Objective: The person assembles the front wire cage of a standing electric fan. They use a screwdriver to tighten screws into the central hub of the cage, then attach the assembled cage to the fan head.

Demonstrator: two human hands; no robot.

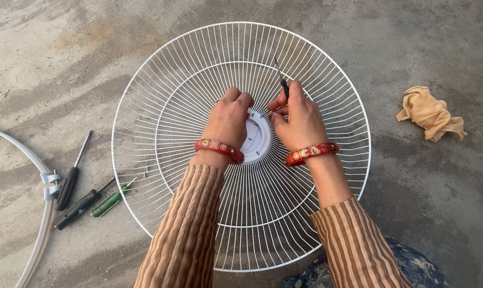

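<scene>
while the right hand (300,120) fingers clamp a thin dark screwdriver (284,85) and the left hand (228,120) fingers curl shut on the white hub (257,140), the white fan grille (161,106) lies flat on the concrete floor (422,202), three screwdrivers (81,205) left, tan rag (430,113) right.

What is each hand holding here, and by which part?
The right hand grips a small screwdriver by its dark handle. The left hand rests on the white hub of the fan guard; any grip is hidden.
</scene>
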